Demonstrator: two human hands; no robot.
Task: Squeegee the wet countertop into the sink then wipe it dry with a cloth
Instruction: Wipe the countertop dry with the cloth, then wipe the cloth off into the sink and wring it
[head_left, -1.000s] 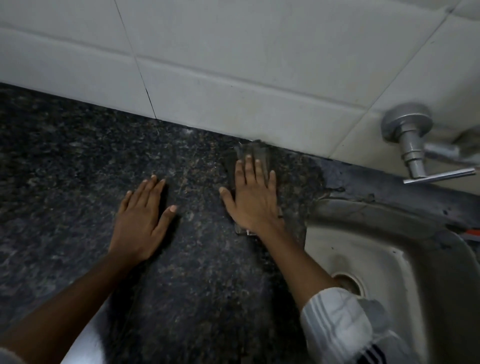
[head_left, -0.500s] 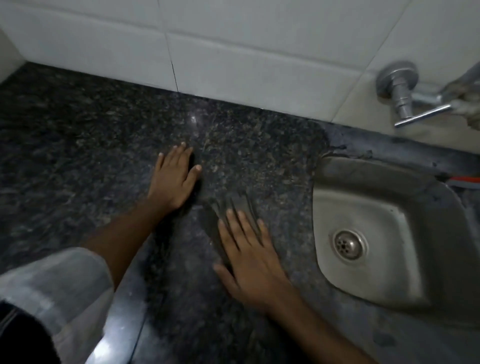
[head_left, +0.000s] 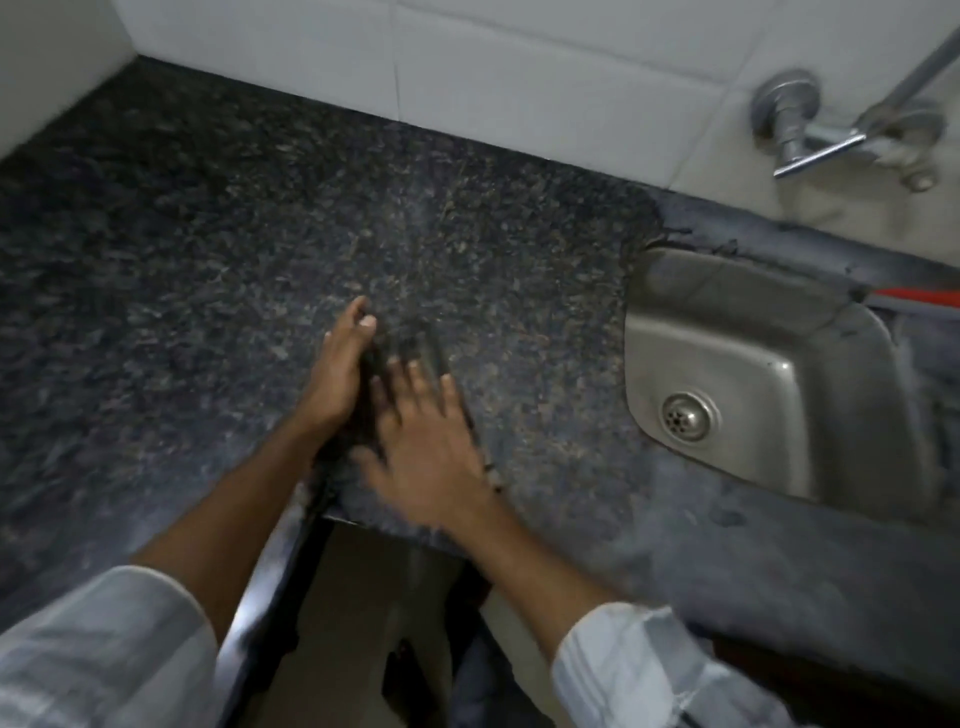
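A: Where is the cloth (head_left: 415, 348) now?
B: It lies near the front edge of the countertop (head_left: 208, 234), well left of the sink (head_left: 753, 332). It is dark and the picture is blurred by motion, so its outline is hard to see against the stone.

A: And the hands?
B: The right hand (head_left: 426, 441) lies flat on the cloth with fingers spread wide, pressing it down. The left hand (head_left: 337, 379) is just beside it, at the left side of the cloth. Its fingers look a little bent, but I cannot tell if they pinch the cloth or only touch it.

A: How will the cloth handle?
B: I judge it thin, soft and light, so it will fold or bunch easily. A flat palm on the middle keeps it spread; for lifting, better to take an edge.

A: The materials?
B: The countertop is dark speckled granite, smooth and hard. The sink is brushed steel with rounded corners and a round drain (head_left: 685, 415). The wall has pale glossy tiles (head_left: 519, 78), and a metal tap (head_left: 795, 124) is above the sink.
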